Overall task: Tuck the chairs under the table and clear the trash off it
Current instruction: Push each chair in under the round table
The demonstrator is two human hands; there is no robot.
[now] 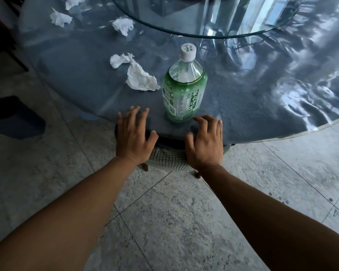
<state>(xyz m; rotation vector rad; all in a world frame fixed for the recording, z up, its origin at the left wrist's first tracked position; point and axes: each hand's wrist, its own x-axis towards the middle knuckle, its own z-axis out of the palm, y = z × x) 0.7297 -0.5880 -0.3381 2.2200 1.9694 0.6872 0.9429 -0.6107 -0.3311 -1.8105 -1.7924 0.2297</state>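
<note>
My left hand and my right hand both lie flat on the top of a chair back, fingers spread wide and holding nothing, palms down on its grey knitted cover. The chair sits under the near edge of the bench, with only the cover's top and two dark wooden legs showing below my wrists. My fingertips reach over the bench rim.

The bottle stands upright on the bench just beyond my hands, between them and a little nearer my right hand. It has a white cap and a green label, and its upper part is clear. My right fingertips are close to the bottle's base; whether they touch it I cannot tell.

To the left of the bottle, near it, lies a crumpled tissue, and another crumpled tissue touches its far end. Farther from the bottle, up and to the left, a third tissue lies on the blue cloth, with a fourth tissue left of that and a fifth tissue at the top edge of the view.

Beyond the bottle a round glass turntable rests on the middle of the bench. The floor under my arms is grey stone tile.
</note>
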